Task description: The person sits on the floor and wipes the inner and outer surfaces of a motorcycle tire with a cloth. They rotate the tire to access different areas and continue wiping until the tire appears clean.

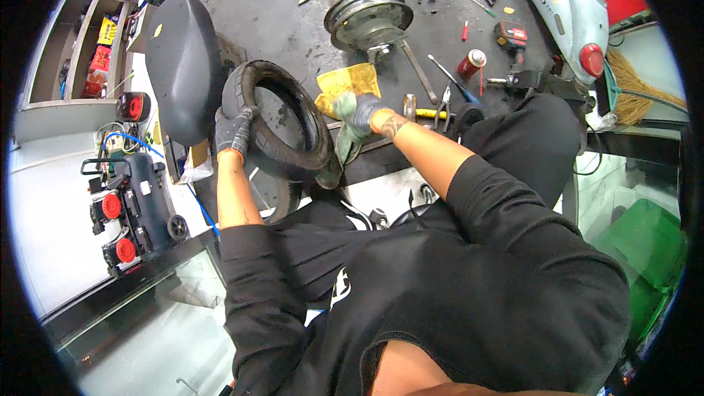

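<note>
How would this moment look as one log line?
left hand: gripping black tire | right hand: holding grey-green rag | ahead: metal wheel, yellow cloth, red can

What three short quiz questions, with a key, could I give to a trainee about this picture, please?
1. Which hand holds the tyre?
2. True or false: the metal wheel lies apart from the tyre.
3. What does the right hand hold: a) a broom, b) a pale green cloth, c) a red can?

Key: 1. The left hand. 2. True. 3. b.
</note>
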`<state>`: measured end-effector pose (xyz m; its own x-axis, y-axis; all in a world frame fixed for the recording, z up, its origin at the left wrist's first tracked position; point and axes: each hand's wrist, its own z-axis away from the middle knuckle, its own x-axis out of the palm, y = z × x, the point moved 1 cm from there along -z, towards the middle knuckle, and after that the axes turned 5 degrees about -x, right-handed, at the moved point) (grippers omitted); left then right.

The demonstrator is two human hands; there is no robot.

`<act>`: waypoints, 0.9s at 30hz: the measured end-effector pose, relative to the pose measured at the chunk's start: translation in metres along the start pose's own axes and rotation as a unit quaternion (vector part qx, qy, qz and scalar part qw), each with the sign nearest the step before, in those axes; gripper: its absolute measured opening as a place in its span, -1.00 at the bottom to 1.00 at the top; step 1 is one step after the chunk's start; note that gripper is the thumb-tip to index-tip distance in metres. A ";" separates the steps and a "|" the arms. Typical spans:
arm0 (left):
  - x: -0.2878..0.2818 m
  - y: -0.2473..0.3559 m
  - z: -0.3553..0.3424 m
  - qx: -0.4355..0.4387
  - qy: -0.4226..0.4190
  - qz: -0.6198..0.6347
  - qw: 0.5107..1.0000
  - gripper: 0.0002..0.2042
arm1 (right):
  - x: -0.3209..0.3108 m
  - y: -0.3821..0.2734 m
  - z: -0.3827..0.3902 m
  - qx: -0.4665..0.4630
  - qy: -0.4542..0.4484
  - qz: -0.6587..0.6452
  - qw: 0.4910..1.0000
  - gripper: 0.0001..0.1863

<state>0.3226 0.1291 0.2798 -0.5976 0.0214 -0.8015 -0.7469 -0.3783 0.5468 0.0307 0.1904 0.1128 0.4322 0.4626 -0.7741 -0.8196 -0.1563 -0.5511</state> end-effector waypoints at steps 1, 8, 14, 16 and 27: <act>-0.004 -0.004 0.004 0.005 -0.014 -0.004 1.000 0.08 | 0.021 -0.003 0.003 0.035 0.027 0.007 0.999 -0.52; -0.004 -0.043 0.027 0.030 0.091 -0.038 0.995 -0.08 | 0.121 -0.007 -0.010 0.015 -0.109 0.244 0.964 -0.41; -0.009 -0.054 0.015 -0.021 0.099 -0.026 0.994 -0.15 | 0.123 -0.020 -0.006 -0.070 -0.085 0.302 0.947 -0.69; -0.009 -0.058 0.008 0.012 0.111 0.001 0.994 -0.21 | 0.077 -0.025 -0.012 0.044 -0.002 0.160 0.986 -0.59; 0.002 -0.093 -0.053 -0.045 0.007 0.244 0.969 -0.43 | -0.042 -0.143 -0.029 -0.272 0.152 -0.406 0.859 -0.52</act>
<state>0.4061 0.1149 0.2148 -0.8687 -0.1931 -0.4561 -0.3474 -0.4189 0.8390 0.1402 0.1678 0.2151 0.9246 0.3755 -0.0647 0.0607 -0.3128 -0.9479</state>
